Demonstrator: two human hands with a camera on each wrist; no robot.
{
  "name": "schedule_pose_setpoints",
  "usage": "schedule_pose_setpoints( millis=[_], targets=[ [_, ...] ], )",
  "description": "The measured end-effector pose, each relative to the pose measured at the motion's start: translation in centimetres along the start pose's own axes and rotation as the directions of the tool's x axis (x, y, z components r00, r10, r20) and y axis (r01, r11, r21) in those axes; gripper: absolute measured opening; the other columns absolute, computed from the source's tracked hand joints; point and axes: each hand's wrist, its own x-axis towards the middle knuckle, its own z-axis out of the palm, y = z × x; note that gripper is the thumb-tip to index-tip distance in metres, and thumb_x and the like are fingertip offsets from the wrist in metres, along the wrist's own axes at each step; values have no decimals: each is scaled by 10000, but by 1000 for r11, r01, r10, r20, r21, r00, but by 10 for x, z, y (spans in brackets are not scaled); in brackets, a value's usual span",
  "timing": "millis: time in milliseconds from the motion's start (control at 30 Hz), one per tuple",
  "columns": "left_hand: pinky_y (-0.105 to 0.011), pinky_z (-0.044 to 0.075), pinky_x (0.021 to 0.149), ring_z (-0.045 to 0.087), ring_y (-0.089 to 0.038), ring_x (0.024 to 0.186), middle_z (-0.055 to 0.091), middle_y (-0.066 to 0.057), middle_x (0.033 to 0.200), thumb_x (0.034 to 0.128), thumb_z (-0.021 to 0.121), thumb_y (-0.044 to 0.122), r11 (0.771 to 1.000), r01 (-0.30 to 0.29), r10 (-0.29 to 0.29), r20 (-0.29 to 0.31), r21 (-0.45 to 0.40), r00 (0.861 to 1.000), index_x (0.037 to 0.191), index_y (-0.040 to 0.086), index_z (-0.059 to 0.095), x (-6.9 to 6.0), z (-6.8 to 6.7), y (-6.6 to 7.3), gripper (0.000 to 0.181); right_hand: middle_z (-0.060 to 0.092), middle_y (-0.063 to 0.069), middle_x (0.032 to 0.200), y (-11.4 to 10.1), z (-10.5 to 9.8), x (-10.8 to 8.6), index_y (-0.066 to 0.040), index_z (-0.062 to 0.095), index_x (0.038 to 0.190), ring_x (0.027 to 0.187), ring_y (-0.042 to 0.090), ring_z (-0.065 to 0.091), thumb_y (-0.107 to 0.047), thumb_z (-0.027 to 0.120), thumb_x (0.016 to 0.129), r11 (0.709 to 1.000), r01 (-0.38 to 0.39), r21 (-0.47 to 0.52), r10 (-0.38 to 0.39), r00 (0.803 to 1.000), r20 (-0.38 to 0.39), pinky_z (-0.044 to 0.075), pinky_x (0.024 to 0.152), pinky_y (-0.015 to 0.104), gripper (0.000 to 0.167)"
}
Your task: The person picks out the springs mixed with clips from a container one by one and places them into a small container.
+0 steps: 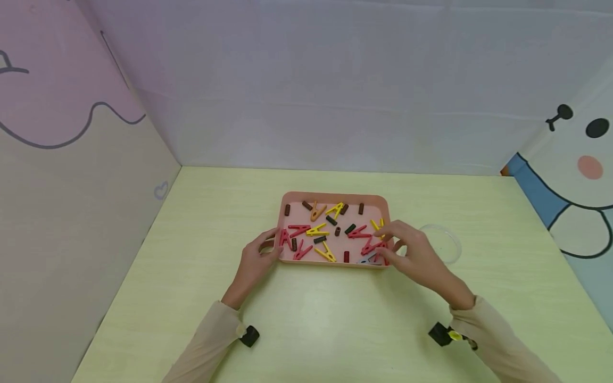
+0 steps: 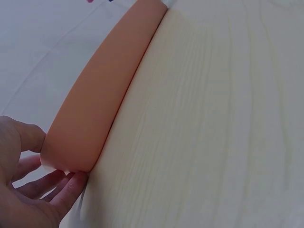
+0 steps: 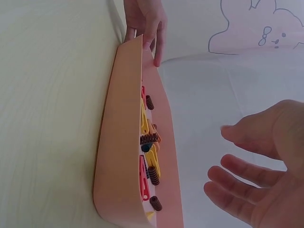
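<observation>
The left hand [image 1: 256,261] grips the left end of a shallow, round-cornered pink tray [image 1: 330,198] on the pale table [image 1: 311,314], strewn with red, yellow and orange clips [image 1: 316,231] and dark springs [image 1: 346,256]; over its right end, the right hand [image 1: 417,256], fingers parted, seemingly holds nothing.

The left sleeve [image 1: 203,344] and right sleeve [image 1: 500,343] are beige. 1 black block [image 1: 249,336] shows beside the left sleeve; another black block [image 1: 439,334] and 1 yellow piece [image 1: 455,335], the right.

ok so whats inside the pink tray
The pink tray holds red, yellow, orange and grey clips and dark ribbed pieces; anything directly under the right hand is covered.
</observation>
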Motion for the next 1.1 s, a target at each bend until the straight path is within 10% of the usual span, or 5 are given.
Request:
schedule_pose_setpoints(
  millis=[267, 467, 1100],
  targets=[
    [-340, 521, 866, 556, -309, 1125, 524, -148, 1331, 895, 642, 71, 1000, 14, -14, 1, 7, 1000, 1346, 44, 519, -6, -1, 18, 469, 608, -15, 929, 1, 9, 6, -109, 660, 1011, 726, 144, 562, -27, 754, 780, 1000, -8, 10, 8, 1000, 21, 531, 574, 308, 263],
    [-316, 528, 850, 567, -257, 1110, 541, -77, 1322, 887, 663, 113, 1000, 4, -4, -12, 19, 1000, 1339, 114, 542, 0, 1, -1, 468, 618, 57, 975, 2, 14, 8, -106, 657, 1022, 795, 211, 590, -21, 743, 790, 998, -55, 8, 54, 997, 63, 531, 591, 339, 262],
    [-328, 521, 864, 561, -277, 1124, 533, -109, 1330, 890, 654, 91, 1000, 5, -5, -9, -2, 1000, 1347, 88, 530, -1, 1, 1, 474, 625, 130, 991, 8, 31, 18, -50, 653, 1028, 858, 288, 606, -11, 731, 798, 996, -58, 63, 48, 986, 161, 562, 680, 416, 246]
  ],
)
